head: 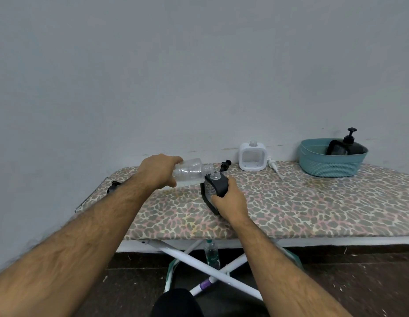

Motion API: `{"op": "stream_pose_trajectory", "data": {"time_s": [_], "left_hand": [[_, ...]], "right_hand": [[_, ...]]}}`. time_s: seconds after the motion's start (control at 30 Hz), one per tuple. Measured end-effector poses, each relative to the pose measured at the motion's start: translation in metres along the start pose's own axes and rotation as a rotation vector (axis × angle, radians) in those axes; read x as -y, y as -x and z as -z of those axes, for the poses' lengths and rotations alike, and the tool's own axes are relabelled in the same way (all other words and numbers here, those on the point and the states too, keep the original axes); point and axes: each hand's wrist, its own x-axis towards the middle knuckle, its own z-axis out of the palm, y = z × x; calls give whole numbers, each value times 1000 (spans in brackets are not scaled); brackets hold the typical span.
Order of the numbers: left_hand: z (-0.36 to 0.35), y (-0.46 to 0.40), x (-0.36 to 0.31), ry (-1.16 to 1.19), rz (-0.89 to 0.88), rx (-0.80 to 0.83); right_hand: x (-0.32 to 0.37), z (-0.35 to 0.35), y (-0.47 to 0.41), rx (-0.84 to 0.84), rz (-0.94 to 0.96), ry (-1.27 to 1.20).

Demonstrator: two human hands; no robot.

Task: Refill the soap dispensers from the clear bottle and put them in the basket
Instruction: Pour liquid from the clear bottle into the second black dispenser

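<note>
My left hand [161, 171] grips a clear bottle [191, 171] tipped on its side, its mouth pointing right at the open neck of a black square soap dispenser [214, 187]. My right hand [228, 202] holds that dispenser tilted on the ironing board [313, 202]. A black pump head [225, 165] lies just behind it. Farther back stands a white square dispenser [252, 156] without its pump; the white pump [273, 165] lies beside it. The teal basket [331, 161] at the right holds black dispensers [346, 146].
The board has a leopard-print cover and stands against a grey wall. A small black object [113, 186] lies near its left end. Under the board, among the white crossed legs, a plastic bottle [211, 253] stands on the dark floor.
</note>
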Motion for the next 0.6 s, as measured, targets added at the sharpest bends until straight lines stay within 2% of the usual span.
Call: {"op": "stream_pose_trajectory", "data": {"time_s": [0.6], "left_hand": [[-2,-13,4,-44,-33,-37]], "right_hand": [[6,4,3,-4,-25,73]]}}
